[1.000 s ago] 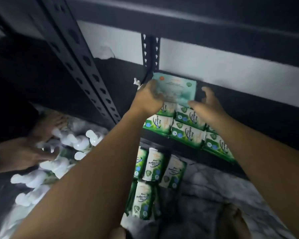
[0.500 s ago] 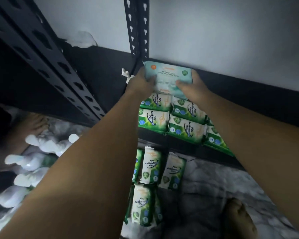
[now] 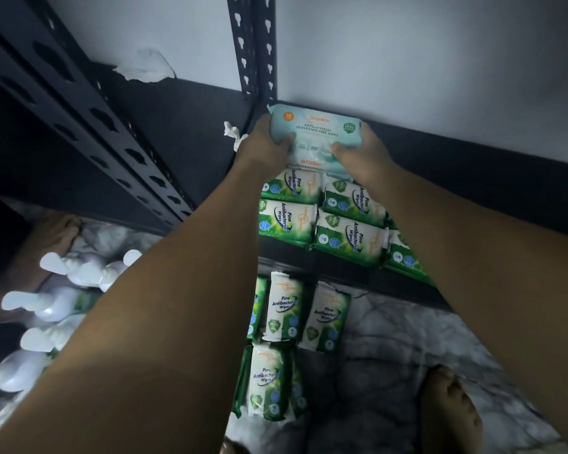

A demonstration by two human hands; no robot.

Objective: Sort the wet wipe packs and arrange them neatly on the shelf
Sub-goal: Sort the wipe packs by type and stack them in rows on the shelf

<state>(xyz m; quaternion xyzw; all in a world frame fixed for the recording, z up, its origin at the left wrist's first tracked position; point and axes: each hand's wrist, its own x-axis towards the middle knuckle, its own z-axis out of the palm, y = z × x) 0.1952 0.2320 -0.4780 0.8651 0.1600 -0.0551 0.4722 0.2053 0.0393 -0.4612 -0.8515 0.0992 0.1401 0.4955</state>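
Facing shelf (image 3: 282, 253): black steel rack; rear post (image 3: 256, 47) is the reference.
Green packs (image 3: 348, 234): flat rows on shelf, in front of post and to its right.
Floor packs (image 3: 284, 309): more green ones off the shelf, well in front of post.
Teal pack (image 3: 312, 129): at post's foot, just right of it, behind the green rows.
Left hand (image 3: 263, 149): curled round teal pack's left end.
Right hand (image 3: 361, 149): grips its right end.

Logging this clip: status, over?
Both gripping: left hand, right hand on teal wipes pack. Pack above green pine packs, by rear upright. Nothing seen blocking.
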